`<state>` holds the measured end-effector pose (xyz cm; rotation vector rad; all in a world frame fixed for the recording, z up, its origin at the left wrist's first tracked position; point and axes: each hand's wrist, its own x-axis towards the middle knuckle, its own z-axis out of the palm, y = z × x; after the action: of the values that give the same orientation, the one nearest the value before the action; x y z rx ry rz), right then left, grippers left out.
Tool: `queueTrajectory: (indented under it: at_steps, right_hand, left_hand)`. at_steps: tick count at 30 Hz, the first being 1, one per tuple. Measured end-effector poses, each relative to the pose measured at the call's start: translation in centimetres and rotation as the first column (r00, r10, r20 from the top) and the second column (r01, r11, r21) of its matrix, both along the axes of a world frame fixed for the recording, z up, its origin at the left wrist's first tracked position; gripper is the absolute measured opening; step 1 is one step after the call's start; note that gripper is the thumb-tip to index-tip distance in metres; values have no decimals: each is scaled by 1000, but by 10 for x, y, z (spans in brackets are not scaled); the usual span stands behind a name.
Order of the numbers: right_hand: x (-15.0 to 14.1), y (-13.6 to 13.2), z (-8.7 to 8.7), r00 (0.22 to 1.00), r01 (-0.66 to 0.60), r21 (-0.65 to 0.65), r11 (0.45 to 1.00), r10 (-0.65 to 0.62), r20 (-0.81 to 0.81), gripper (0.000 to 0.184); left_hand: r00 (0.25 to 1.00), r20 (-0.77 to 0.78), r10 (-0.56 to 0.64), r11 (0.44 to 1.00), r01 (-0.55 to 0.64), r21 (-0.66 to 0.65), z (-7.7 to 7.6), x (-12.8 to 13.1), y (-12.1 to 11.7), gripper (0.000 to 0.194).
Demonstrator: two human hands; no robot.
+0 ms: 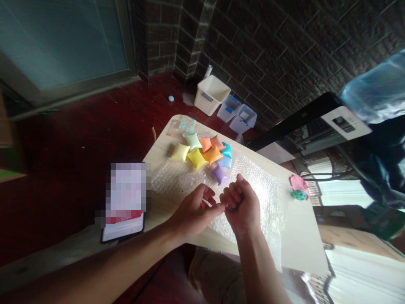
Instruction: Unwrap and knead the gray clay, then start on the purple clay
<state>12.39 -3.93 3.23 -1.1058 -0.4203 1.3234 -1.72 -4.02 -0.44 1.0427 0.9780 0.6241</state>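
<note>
My left hand (198, 209) is over the near edge of the table, its fingers loosely bent and apart, and I see nothing in it. One of its digits reaches the curled fingers of my right hand (243, 209). That right hand is closed in a fist above bubble wrap (264, 185); whatever it may hold is hidden. Just beyond both hands lies a purple pillow-shaped packet (219, 174). Behind it sit more puffy packets: a yellow packet (198, 158), an orange packet (213, 156), a pale green packet (192, 141) and several others.
A pink lump (298, 183) and a green lump (299, 194) lie at the right edge of the table (302, 236). A phone (123, 228), partly pixelated, is at the left. A cream bin (205, 101) and clear boxes (243, 120) stand on the floor beyond.
</note>
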Motion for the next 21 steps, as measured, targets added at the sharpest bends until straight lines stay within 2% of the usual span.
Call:
queueTrajectory:
  at_steps: [3, 5, 9, 12, 14, 17, 19, 21]
  right_hand:
    - [-4, -1, 4, 998, -33, 43, 999, 36, -59, 29]
    - [-8, -2, 6, 992, -79, 57, 995, 84, -89, 32]
    - [-13, -3, 2, 993, -109, 73, 991, 112, -38, 24]
    - [-6, -3, -1, 990, -139, 101, 985, 138, 25, 15]
    - [3, -3, -1, 973, -233, 125, 964, 231, 26, 20]
    - [13, -3, 0, 910, -412, 147, 899, 415, 17, 41]
    - [16, -4, 1, 902, -427, 158, 890, 431, 8, 43]
    - [15, -3, 1, 930, -359, 158, 920, 367, -27, 33]
  left_hand:
    - [998, 63, -26, 999, 28, -28, -6, 3, 0, 40]
    - [993, 115, -21, 1000, 21, -3, -10, 4, 0, 41]
    - [997, 75, 26, 977, -42, 211, -7, 2, 2, 33]
    - [998, 51, -24, 951, 7, 311, 1, -2, 2, 33]
    - [990, 77, -115, 953, 88, 291, 4, -4, 1, 34]
    - [950, 171, -260, 958, 231, 169, 5, -4, -4, 48]
    - [927, 230, -297, 954, 278, 114, 4, -3, -5, 54]
    - [926, 226, -301, 953, 285, 101, 3, -2, -5, 55]
